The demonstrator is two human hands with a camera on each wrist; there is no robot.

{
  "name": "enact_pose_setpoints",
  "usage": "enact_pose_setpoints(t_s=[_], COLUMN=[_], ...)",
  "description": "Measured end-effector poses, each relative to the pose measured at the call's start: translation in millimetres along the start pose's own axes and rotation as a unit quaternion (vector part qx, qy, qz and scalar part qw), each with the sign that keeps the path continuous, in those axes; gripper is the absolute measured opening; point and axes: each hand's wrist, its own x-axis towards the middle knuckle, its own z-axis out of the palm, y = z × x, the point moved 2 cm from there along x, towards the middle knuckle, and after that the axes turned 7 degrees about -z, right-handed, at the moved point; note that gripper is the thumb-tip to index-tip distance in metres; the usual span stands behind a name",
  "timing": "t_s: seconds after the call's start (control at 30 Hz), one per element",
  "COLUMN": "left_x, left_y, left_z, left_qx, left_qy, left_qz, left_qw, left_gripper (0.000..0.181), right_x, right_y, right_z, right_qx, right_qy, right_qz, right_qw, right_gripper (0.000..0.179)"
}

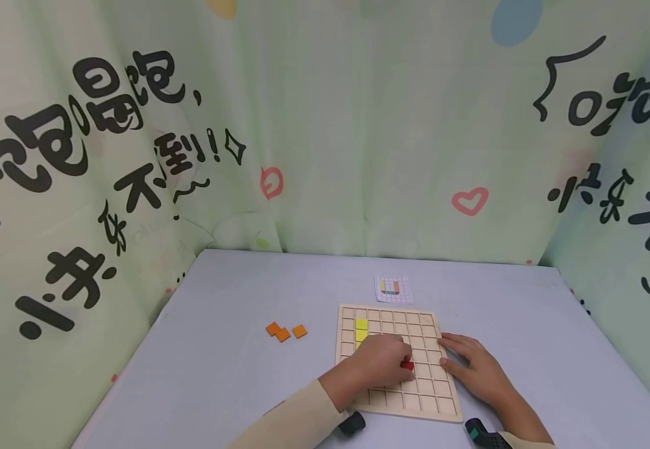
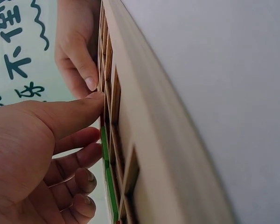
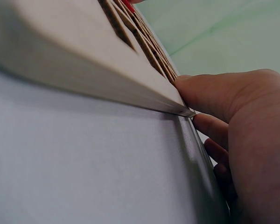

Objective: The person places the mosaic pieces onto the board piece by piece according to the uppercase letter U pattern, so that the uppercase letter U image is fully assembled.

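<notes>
- The flat wooden board is toned pale beige and patterned with a brown-lined grid.
- It is brightened by yellow square tiles, a red square tile and (as caught in the left wrist view) green tiles.
- Plain orange is shown by the loose square tiles.
- The small whitish paper card is printed with a multicoloured U shape.
- The pale green fabric curtain is marked with black lettering and pink hearts.
</notes>
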Motion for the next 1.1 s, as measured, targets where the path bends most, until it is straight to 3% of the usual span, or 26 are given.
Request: enact_pose_setpoints(t_s=[0.3,0.6,0.93,1.1], left_x=[-3.5,-17.1,-32.8,-41.5], left_y=[-3.9,-25.4,-52.2,-68.8], left_z=[-7.0,-18.0,-26.8,-24.6], left_qx=[0.006,0.016,0.012,-0.003], left_qy=[0.004,0.024,0.025,0.019], left_qz=[0.020,0.036,0.032,0.002], left_qw=[0.9998,0.9989,0.9991,0.9998], left_gripper=[0.016,0.020,0.019,0.020], right_x=[-1.0,0.2,1.2,1.2], right_y=[3,3,1,0], right_z=[0,1,0,2], right_qx=[-0.004,-0.010,-0.005,-0.001], right_qy=[-0.004,0.001,-0.003,-0.001], right_qz=[0.008,0.009,0.011,0.005], right_qw=[1.0000,0.9999,0.9999,1.0000], right_gripper=[0.058,0.058,0.058,0.056])
